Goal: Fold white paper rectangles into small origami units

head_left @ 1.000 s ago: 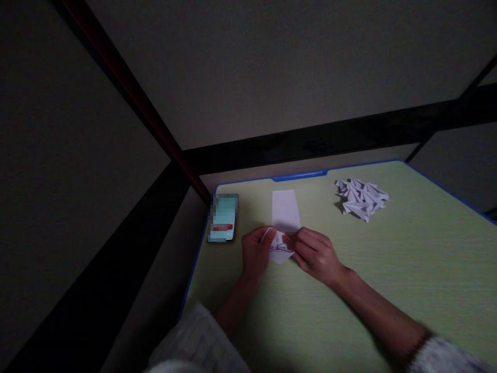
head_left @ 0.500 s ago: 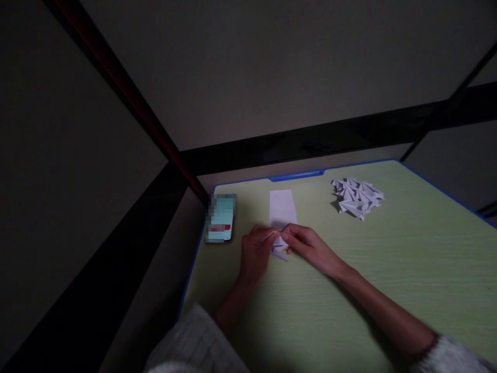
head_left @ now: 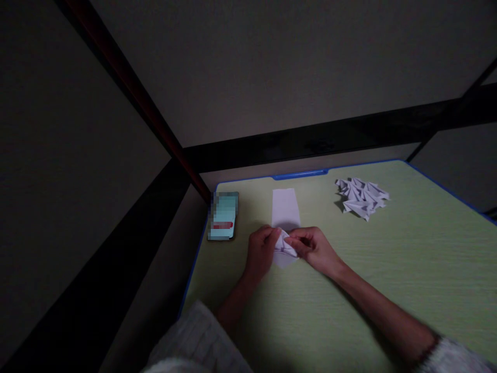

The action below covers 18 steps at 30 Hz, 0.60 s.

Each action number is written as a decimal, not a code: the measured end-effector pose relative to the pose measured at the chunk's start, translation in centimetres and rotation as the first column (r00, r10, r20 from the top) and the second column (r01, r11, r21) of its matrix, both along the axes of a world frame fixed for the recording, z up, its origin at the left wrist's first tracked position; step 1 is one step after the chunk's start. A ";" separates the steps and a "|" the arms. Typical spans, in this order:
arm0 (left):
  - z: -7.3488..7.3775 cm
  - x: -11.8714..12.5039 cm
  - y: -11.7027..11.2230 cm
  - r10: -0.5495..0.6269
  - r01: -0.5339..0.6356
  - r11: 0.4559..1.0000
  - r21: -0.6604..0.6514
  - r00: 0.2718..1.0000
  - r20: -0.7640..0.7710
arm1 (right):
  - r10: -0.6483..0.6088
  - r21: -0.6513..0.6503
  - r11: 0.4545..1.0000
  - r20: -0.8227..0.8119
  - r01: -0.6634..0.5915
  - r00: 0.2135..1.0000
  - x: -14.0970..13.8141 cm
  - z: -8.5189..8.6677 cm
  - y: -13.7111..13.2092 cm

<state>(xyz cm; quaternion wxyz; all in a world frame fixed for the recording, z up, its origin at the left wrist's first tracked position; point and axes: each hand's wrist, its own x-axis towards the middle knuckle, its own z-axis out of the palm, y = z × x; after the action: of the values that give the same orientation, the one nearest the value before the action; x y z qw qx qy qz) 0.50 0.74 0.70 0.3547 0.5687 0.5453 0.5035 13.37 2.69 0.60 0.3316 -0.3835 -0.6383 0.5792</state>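
A small, partly folded white paper piece rests on the green table between my two hands. My left hand pinches its left side with closed fingers. My right hand grips its right side, fingers curled over the folds. Just beyond the hands lies a flat stack of white paper sheets, partly covered at its near end by the folded piece.
A pile of several finished folded paper shapes sits at the back right. A phone with a lit screen lies at the table's left edge. Blue trim borders the table; dark walls and beams lie behind.
Both hands have kept working the folded paper, turning it; it now shows broader and flatter between the fingers than half a second ago. Everything else on the table stays put.
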 end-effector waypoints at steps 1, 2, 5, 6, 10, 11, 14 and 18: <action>-0.2 0.0 0.1 0.005 -0.006 1.000 -0.024 1.000 -0.014 | -0.049 0.030 0.998 0.019 0.048 0.999 -0.1 -0.3 -0.1; -0.3 0.0 0.1 0.012 -0.013 0.999 -0.042 0.999 -0.039 | -0.087 0.062 0.994 0.031 0.085 0.996 -0.2 -0.5 -0.2; -0.5 -0.1 0.0 0.055 -0.058 0.998 -0.015 0.987 -0.150 | -0.151 0.126 0.981 0.041 0.145 0.988 -0.5 -1.0 -0.3; -0.5 -0.1 0.0 0.076 -0.076 0.997 0.011 0.981 -0.181 | -0.160 0.132 0.979 0.036 0.154 0.986 -0.6 -1.1 -0.4; -0.4 -0.2 0.0 0.060 -0.058 0.998 0.016 0.986 -0.157 | -0.120 0.024 0.992 0.012 0.120 0.993 -0.7 -0.7 -0.4; -0.3 -0.3 0.0 0.035 -0.035 0.999 -0.002 0.991 -0.128 | -0.089 -0.020 0.996 0.001 0.089 0.996 -0.6 -0.5 -0.4; -0.3 -0.3 0.0 -0.018 0.017 1.000 -0.019 0.997 -0.069 | -0.017 -0.079 0.997 -0.048 0.013 0.999 -0.5 0.1 -0.5; -0.4 0.0 -0.2 -0.072 0.071 0.997 -0.020 0.997 -0.029 | 0.035 -0.030 0.999 -0.046 -0.036 0.998 -0.3 0.4 -0.6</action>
<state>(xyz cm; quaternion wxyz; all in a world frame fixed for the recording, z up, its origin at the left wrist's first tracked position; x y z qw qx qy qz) 0.47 0.56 0.33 0.3697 0.5918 0.5346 0.4767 13.03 2.14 1.02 0.3297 -0.3639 -0.6284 0.6033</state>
